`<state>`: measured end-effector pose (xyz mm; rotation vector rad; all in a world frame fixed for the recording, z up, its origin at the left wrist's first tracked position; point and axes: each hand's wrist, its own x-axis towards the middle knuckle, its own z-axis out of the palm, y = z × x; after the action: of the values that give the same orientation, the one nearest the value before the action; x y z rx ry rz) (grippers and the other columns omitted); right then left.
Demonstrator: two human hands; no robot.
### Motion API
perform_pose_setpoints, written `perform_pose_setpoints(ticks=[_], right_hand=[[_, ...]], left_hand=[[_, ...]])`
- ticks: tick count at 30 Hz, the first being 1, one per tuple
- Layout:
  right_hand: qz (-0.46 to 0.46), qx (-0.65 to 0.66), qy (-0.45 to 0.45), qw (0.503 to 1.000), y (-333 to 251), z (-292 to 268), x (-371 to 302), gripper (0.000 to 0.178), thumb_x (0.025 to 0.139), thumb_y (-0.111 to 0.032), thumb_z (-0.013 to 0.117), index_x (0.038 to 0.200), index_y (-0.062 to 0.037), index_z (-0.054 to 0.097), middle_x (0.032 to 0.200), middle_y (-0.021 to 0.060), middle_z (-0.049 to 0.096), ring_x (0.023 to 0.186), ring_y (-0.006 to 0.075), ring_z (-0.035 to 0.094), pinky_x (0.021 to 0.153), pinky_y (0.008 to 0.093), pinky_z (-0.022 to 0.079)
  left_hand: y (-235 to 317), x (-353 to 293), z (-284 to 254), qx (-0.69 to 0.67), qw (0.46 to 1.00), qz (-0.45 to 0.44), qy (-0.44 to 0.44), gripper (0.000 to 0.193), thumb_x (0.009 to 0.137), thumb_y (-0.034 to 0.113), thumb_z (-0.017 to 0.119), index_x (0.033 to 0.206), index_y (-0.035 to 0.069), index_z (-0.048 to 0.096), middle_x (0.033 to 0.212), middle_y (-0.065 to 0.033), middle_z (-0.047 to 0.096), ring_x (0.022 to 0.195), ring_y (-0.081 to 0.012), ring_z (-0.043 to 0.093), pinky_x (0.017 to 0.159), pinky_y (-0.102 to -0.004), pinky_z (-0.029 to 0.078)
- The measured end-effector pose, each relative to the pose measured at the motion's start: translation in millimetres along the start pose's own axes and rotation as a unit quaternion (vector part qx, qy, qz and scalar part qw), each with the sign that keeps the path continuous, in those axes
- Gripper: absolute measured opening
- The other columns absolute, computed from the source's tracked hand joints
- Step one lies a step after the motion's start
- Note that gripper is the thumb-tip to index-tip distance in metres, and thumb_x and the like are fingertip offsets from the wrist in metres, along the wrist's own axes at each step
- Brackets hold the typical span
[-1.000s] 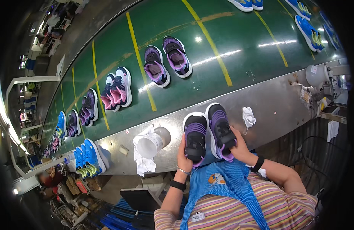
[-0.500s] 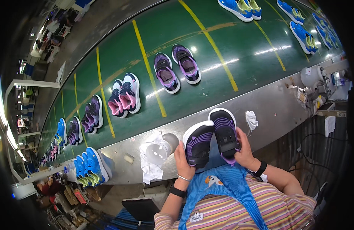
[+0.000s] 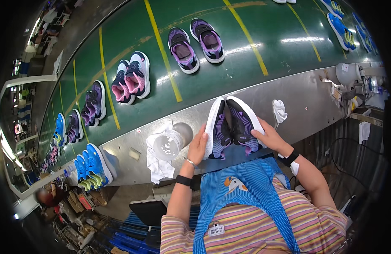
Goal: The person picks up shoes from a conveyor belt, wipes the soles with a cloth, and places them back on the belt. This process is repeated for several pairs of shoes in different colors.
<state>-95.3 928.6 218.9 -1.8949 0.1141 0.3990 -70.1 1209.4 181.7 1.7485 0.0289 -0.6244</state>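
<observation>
Between my hands, over the metal ledge, is a pair of black and purple sneakers with white soles, toes pointing away from me. My left hand (image 3: 198,146) grips the left sneaker (image 3: 218,133) along its outer sole. On the other side, my right hand (image 3: 270,137) is closed on the right sneaker (image 3: 242,122), its thumb over the upper near the strap. The two shoes lean together at their toes, soles facing outward. Beyond them, a matching black and purple pair (image 3: 183,53) stands on the green belt (image 3: 229,80).
To the left on the metal ledge (image 3: 297,110) lie a clear plastic bottle (image 3: 172,144) and a white cloth (image 3: 161,168). Blue sneakers (image 3: 94,167) stand at its left end. Another white cloth (image 3: 279,111) lies to the right. Navy and pink sneakers (image 3: 136,78) stand on the belt.
Both hands have tilted the held sneakers, so they now lean inward with soles turned outward. The view has shifted, and the shoes on the belt appear higher in it.
</observation>
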Motion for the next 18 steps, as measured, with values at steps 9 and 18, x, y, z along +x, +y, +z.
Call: perform_pose_setpoints(ticks=[9,18], right_hand=[[0.133,0.324,0.014,0.937,-25.7,-4.6,-3.2,0.045,0.090,-0.024,0.049,0.127,-0.0015,0.036,0.112,0.0062,0.052,0.099,0.0108,0.050,0.085,0.0242,0.040],[0.118,0.435,0.013,0.893,-49.5,-2.3,1.7,0.045,0.093,-0.037,0.035,0.120,-0.0014,0.041,0.110,0.0115,0.055,0.093,0.0188,0.058,0.080,0.0311,0.048]], left_hand=[[23.9,-6.0,2.5,-0.246,0.963,-0.104,0.039,0.051,0.093,0.038,0.033,0.122,-0.004,0.040,0.117,-0.0116,0.051,0.106,-0.0173,0.049,0.090,-0.0264,0.037],[40.0,-6.8,-2.4,-0.388,0.907,-0.150,0.058,0.052,0.092,0.042,0.033,0.115,-0.003,0.045,0.107,-0.0121,0.055,0.092,-0.0207,0.057,0.080,-0.0318,0.046]])
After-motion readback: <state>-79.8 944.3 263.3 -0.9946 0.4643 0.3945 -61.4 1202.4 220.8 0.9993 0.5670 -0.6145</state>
